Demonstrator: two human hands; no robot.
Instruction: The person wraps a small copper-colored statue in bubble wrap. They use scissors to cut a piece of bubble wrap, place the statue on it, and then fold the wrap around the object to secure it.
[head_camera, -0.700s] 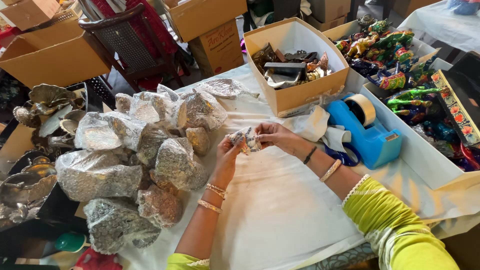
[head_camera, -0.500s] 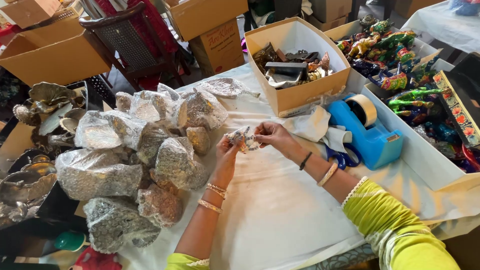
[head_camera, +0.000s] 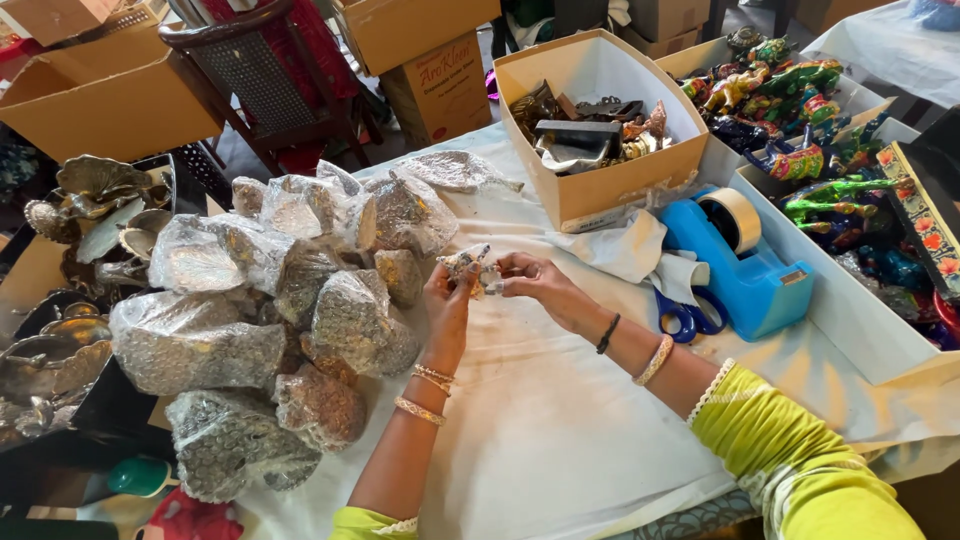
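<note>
Both sets of fingers are closed on one small figurine (head_camera: 468, 268), pale and partly covered in clear wrap, held just above the white tablecloth (head_camera: 560, 440). The left hand (head_camera: 447, 305) cups it from below and behind with the fingers curled narrow around it. The right hand (head_camera: 530, 282) pinches its near end between thumb and fingertips; whether a strip of tape sits under those fingertips is too small to tell.

Taking that figurine as the landmark: to its left lies a heap of bubble-wrapped bundles (head_camera: 270, 320), a dozen or so, each fully covered, the nearest almost touching the left hand. Beyond it, away from the person, stands an open cardboard box (head_camera: 600, 190) with bare metal pieces inside. To its right, past a crumpled white cloth (head_camera: 625, 250), sit blue-handled scissors (head_camera: 685, 315) and a blue tape dispenser (head_camera: 745, 270), and further right a white tray (head_camera: 850, 310) of painted, colourful animal figures, unwrapped. Far left of the heap, brass dishes (head_camera: 90, 190) stand bare off the table edge.

As a judgement, the wrapping looks well under way but not near its end: the heap is sizeable, the piece in hand seems at the closing stage, and the box, the tray and the brass pieces remain uncovered.
</note>
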